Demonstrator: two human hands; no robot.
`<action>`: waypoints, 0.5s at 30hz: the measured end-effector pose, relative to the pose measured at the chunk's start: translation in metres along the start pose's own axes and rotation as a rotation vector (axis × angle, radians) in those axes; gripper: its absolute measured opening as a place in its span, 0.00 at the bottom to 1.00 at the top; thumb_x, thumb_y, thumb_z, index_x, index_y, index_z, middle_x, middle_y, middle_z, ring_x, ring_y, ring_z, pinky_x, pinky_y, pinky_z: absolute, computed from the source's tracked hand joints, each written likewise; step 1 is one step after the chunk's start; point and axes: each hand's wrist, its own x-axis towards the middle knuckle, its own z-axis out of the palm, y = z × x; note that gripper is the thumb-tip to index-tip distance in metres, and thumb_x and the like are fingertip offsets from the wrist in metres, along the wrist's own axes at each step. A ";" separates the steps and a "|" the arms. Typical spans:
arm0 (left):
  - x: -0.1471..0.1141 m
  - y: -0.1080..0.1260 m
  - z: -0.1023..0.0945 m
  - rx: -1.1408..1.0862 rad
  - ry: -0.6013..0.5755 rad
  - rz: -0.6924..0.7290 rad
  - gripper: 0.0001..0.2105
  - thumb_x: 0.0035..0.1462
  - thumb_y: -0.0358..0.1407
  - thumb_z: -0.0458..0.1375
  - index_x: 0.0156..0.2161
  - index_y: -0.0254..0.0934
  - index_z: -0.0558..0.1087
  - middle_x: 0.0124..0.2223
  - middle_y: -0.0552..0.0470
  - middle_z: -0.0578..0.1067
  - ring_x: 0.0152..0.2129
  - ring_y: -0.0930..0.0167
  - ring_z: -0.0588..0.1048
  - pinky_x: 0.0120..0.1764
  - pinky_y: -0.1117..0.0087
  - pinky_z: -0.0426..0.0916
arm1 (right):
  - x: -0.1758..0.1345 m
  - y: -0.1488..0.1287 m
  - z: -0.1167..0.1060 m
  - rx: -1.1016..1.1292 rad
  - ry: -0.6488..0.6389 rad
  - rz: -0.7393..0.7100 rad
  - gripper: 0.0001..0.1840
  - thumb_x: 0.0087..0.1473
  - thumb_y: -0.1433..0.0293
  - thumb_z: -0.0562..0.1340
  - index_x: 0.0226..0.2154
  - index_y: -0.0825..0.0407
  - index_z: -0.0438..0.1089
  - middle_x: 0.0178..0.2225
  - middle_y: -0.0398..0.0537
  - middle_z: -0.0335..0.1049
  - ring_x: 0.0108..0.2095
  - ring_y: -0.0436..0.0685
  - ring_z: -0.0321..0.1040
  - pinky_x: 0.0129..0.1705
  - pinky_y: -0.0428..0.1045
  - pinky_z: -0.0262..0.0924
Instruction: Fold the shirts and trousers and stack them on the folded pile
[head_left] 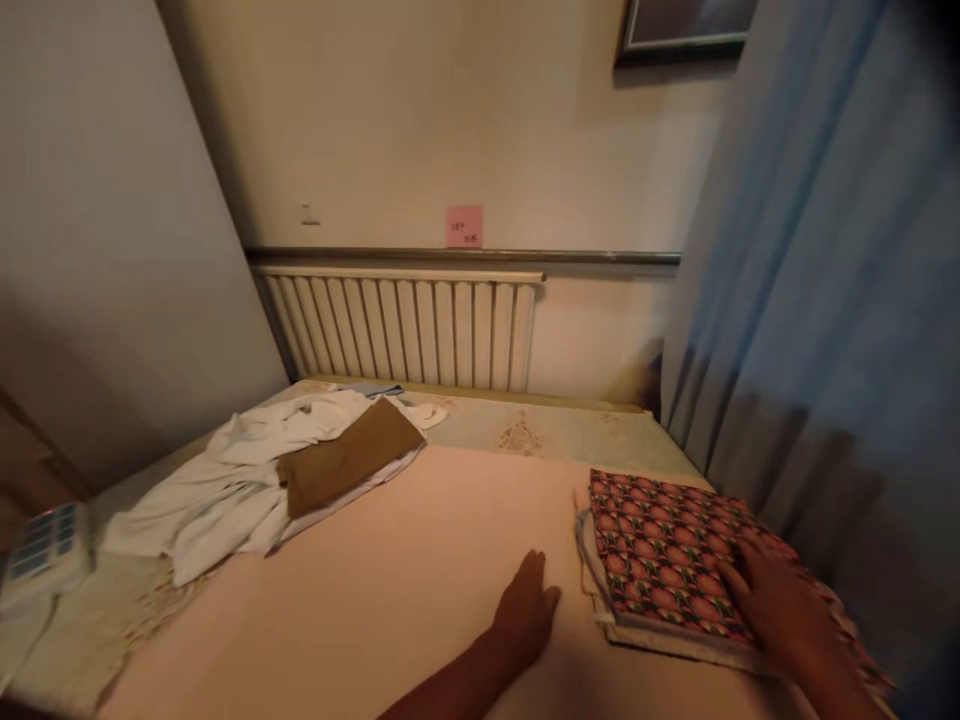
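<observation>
A folded cloth with a red and black floral pattern (660, 560) lies at the right, on top of a stack of other folded layers whose pale edges show below it. My right hand (780, 600) rests on its right part, palm down, fingers stretched out and gripping nothing visible. Left of the stack, my left hand (525, 610) is over the pink sheet (375, 590), apart from the cloth. Its fingers are extended, the thumb stands away from them, and nothing shows in it.
On the left lie a crumpled white cloth (225, 500) and a folded brown cloth (356, 455). A white device with dark panels (45, 550) sits at the far left edge. Behind stands a radiator (420, 330); a blue curtain (810, 300) hangs along the right.
</observation>
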 end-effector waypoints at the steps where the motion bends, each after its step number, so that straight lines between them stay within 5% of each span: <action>1: -0.008 -0.015 -0.017 -0.150 0.066 -0.082 0.25 0.50 0.40 0.58 0.54 0.33 0.70 0.62 0.39 0.65 0.61 0.60 0.58 0.63 0.63 0.47 | -0.005 -0.020 -0.006 0.012 0.053 0.001 0.28 0.54 0.56 0.50 0.46 0.57 0.70 0.52 0.64 0.67 0.56 0.70 0.60 0.56 0.64 0.56; 3: -0.020 -0.042 -0.052 -0.240 0.136 -0.142 0.19 0.48 0.42 0.59 0.44 0.36 0.74 0.52 0.40 0.74 0.54 0.58 0.67 0.59 0.59 0.55 | -0.023 -0.071 -0.009 0.129 0.117 -0.080 0.26 0.57 0.58 0.48 0.50 0.55 0.67 0.54 0.61 0.66 0.55 0.67 0.62 0.56 0.63 0.57; 6: -0.030 -0.075 -0.106 -0.396 0.221 -0.230 0.14 0.47 0.47 0.59 0.33 0.37 0.72 0.33 0.49 0.76 0.31 0.65 0.76 0.38 0.63 0.69 | -0.064 -0.164 0.009 0.341 0.152 -0.289 0.24 0.59 0.61 0.50 0.53 0.51 0.66 0.52 0.54 0.69 0.52 0.62 0.67 0.52 0.57 0.64; 10: -0.033 -0.109 -0.179 -0.634 0.414 -0.333 0.18 0.45 0.51 0.61 0.31 0.37 0.66 0.24 0.57 0.69 0.18 0.74 0.71 0.23 0.74 0.63 | -0.114 -0.270 0.055 0.394 0.133 -0.489 0.16 0.57 0.62 0.54 0.43 0.45 0.74 0.43 0.47 0.76 0.45 0.56 0.72 0.45 0.49 0.69; 15: -0.025 -0.138 -0.259 -0.896 0.638 -0.325 0.13 0.48 0.41 0.64 0.30 0.36 0.66 0.25 0.56 0.71 0.22 0.74 0.73 0.25 0.75 0.67 | -0.125 -0.314 0.102 0.347 0.282 -0.749 0.13 0.55 0.68 0.56 0.39 0.46 0.75 0.40 0.47 0.78 0.41 0.56 0.75 0.41 0.48 0.70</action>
